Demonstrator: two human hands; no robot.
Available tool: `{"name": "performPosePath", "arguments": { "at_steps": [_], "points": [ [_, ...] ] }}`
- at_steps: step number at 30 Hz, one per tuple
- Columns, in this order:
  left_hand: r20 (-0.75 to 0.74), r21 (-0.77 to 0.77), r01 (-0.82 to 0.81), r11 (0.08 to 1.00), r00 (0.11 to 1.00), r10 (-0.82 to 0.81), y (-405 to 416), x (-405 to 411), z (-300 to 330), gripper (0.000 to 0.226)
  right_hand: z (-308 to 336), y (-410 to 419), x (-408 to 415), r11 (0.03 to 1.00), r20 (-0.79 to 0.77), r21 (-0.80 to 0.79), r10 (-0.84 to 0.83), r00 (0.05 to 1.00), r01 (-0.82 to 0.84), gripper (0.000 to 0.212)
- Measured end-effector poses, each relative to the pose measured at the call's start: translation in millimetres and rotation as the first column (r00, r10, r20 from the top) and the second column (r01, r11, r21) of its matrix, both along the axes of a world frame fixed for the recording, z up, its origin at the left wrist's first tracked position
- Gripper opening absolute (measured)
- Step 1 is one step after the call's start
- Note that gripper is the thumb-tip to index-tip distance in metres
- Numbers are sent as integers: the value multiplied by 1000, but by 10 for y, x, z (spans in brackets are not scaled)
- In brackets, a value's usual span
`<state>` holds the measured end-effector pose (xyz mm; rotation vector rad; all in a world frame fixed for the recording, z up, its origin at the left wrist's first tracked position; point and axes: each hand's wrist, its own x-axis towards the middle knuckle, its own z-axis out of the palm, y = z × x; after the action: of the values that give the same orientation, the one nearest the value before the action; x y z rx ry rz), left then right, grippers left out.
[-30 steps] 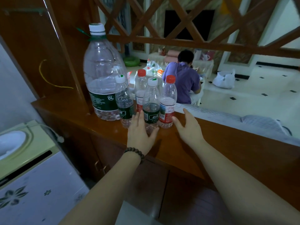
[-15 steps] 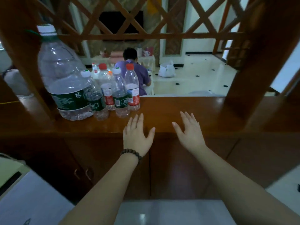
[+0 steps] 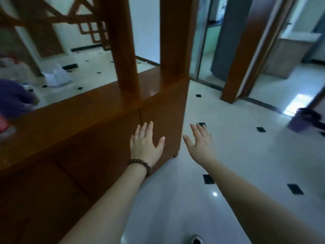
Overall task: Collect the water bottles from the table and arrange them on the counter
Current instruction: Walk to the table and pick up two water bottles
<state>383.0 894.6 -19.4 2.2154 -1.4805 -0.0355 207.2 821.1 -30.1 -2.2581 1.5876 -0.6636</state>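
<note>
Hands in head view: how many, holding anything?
2. Left hand, with a bead bracelet, is spread in front of the wooden counter; right hand is spread over the tiled floor. Both empty.

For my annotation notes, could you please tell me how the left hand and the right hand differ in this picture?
The left hand has a dark bead bracelet at its wrist; the right hand has a bare wrist. The left hand shows against the brown wooden counter, while the right hand shows against the pale tiled floor past the counter's end. Both are open, fingers straight and spread, backs up, holding nothing.
</note>
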Motion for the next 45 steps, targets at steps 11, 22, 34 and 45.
{"name": "performPosePath", "arguments": {
  "at_steps": [11, 22, 34, 45],
  "points": [
    [-54, 30, 572, 820, 820, -570, -693, -2798, -68, 70, -19, 517, -2913, 830, 0, 52, -556, 831, 555, 62],
    [-68, 24, 885, 465, 466, -882, -433, -6134, -27, 70, -74, 1650, -5828, 452, -7, 51, -892, 453, 891, 61],
    [-64, 2, 974, 226, 226, -972, -194, -8373, -141, 71, -194, 2326, -7724, 187, -10, 83, -982, 188, 979, 64],
    [-81, 21, 979, 205, 206, -975, -1109, -9696, -367, 70, -393, 1508, -8965, 161, -23, 104, -986, 164, 981, 63]
  ]
}}
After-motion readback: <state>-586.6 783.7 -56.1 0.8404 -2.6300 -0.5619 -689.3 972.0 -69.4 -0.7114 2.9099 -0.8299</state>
